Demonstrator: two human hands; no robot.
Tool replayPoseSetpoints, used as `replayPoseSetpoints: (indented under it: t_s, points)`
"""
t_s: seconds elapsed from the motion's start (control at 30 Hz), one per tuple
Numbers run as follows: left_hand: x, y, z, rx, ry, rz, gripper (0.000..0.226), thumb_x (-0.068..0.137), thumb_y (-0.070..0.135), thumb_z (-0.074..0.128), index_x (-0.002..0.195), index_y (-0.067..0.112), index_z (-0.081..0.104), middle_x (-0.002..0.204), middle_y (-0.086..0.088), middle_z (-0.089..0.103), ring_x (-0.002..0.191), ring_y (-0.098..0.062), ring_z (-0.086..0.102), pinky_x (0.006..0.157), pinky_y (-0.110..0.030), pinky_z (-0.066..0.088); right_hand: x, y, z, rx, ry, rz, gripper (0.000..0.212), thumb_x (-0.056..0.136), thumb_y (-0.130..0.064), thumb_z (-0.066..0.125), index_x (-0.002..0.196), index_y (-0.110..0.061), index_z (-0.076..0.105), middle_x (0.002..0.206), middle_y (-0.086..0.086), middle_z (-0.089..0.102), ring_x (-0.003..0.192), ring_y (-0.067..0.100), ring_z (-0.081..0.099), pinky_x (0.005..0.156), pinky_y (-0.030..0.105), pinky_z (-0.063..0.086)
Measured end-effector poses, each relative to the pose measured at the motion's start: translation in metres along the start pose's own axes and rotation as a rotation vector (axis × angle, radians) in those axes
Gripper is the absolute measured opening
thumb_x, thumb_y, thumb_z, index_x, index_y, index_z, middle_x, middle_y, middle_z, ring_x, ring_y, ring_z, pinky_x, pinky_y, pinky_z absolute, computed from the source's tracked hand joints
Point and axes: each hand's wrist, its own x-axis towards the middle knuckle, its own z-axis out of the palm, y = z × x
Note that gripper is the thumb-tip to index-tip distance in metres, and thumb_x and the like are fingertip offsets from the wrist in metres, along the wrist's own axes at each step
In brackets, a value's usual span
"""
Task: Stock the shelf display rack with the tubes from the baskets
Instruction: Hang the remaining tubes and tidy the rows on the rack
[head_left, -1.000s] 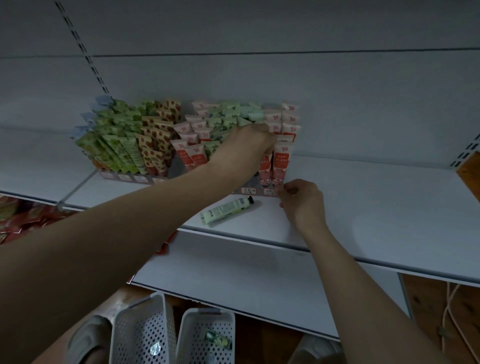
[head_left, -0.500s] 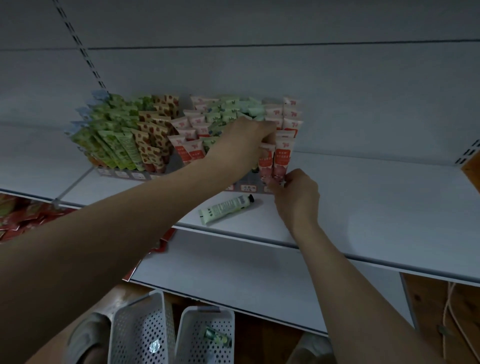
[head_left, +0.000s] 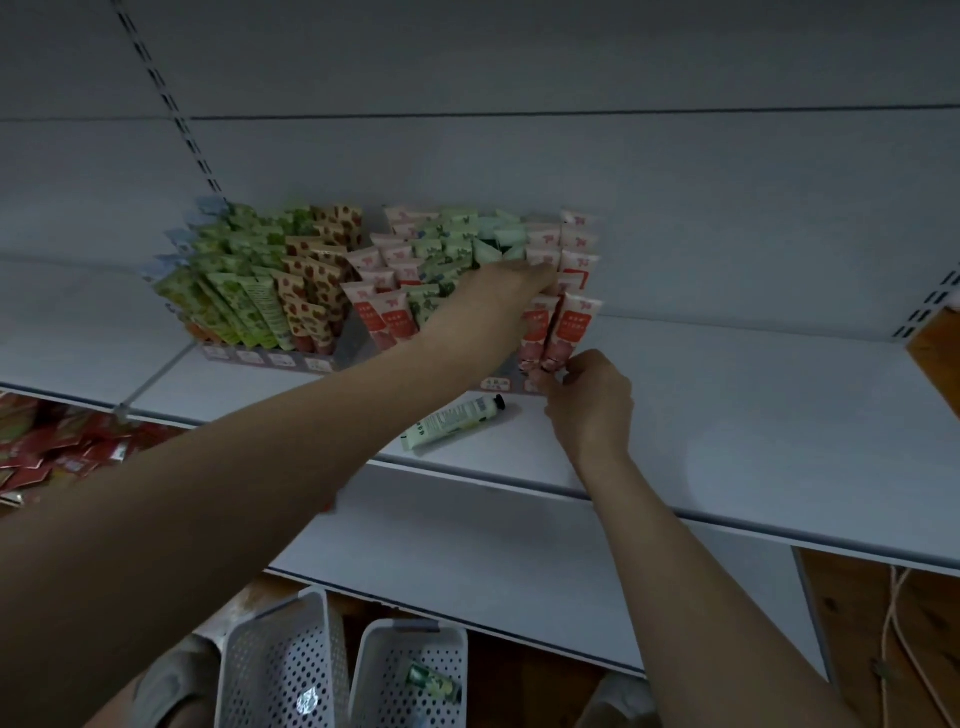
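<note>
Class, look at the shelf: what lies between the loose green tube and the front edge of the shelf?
Nothing: in the head view, the stretch from the green tube to the shelf's front edge is bare white board.

One view only, from your head. It faces forward and slightly up at the shelf (head_left: 727, 415), close enough that your forearms fill the lower frame. The rack (head_left: 363, 291) sits mid-frame at arm's reach. Baskets (head_left: 280, 670) show at the bottom edge, well below. Wide lens bends the edges.
</note>
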Motion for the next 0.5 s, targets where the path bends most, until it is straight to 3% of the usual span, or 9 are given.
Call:
replayPoseSetpoints:
  t_s: [0.17, 0.23, 0.3, 0.37, 0.43, 0.5]
  points:
    - [-0.007, -0.002, -0.004, 0.041, 0.105, 0.059, 0.035, 0.079, -0.003, 0.069, 0.112, 0.006, 0.064, 0.109, -0.014, 0.059, 0.092, -0.033, 0.061, 0.073, -0.046, 0.053, 0.0, -0.001, -0.011, 0.036, -0.006, -0.009, 0.043, 0.084, -0.031, 0.073, 0.115, -0.006, 0.056, 0.106, 0.011, 0.066, 0.088, 0.03, 0.066, 0.077, 0.041, 0.054]
    - [-0.009, -0.002, -0.009, 0.08, 0.189, 0.107, 0.032, 0.079, 0.0, 0.07, 0.11, 0.006, 0.066, 0.106, -0.014, 0.061, 0.09, -0.032, 0.062, 0.068, -0.045, 0.054, 0.001, -0.002, -0.017, 0.049, -0.003, -0.001, 0.044, 0.085, -0.032, 0.072, 0.117, -0.006, 0.055, 0.108, 0.011, 0.066, 0.089, 0.028, 0.066, 0.078, 0.038, 0.054]
    - [-0.019, 0.002, -0.014, 0.09, 0.304, 0.142, 0.024, 0.083, 0.01, 0.069, 0.107, 0.009, 0.067, 0.103, -0.009, 0.063, 0.089, -0.028, 0.062, 0.066, -0.04, 0.053, 0.002, -0.005, -0.025, 0.04, -0.006, 0.02, 0.044, 0.085, -0.04, 0.071, 0.112, -0.008, 0.055, 0.1, 0.01, 0.067, 0.084, 0.027, 0.067, 0.074, 0.035, 0.053]
    - [-0.039, 0.006, -0.016, 0.066, 0.395, 0.138, 0.015, 0.089, 0.016, 0.064, 0.103, 0.011, 0.068, 0.096, -0.005, 0.064, 0.084, -0.022, 0.06, 0.063, -0.033, 0.05, 0.001, -0.012, -0.037, 0.012, -0.016, 0.034, 0.047, 0.083, -0.052, 0.068, 0.095, -0.008, 0.056, 0.084, 0.011, 0.067, 0.072, 0.027, 0.068, 0.069, 0.041, 0.057]
    - [-0.072, 0.003, -0.01, 0.011, 0.41, 0.112, 0.012, 0.092, 0.014, 0.06, 0.099, 0.011, 0.069, 0.088, -0.003, 0.064, 0.076, -0.019, 0.058, 0.062, -0.03, 0.045, -0.013, -0.026, -0.058, 0.004, -0.184, 0.056, 0.053, 0.087, -0.053, 0.063, 0.086, 0.0, 0.06, 0.075, 0.017, 0.067, 0.057, 0.024, 0.068, 0.058, 0.041, 0.059]
    - [-0.111, -0.004, 0.003, -0.048, 0.359, 0.063, 0.014, 0.093, 0.013, 0.056, 0.099, 0.01, 0.069, 0.083, -0.001, 0.063, 0.071, -0.018, 0.057, 0.06, -0.03, 0.045, -0.034, -0.042, -0.082, -0.04, -0.529, 0.064, 0.046, 0.095, -0.042, 0.059, 0.085, 0.002, 0.064, 0.076, 0.016, 0.068, 0.052, 0.02, 0.066, 0.051, 0.031, 0.056]
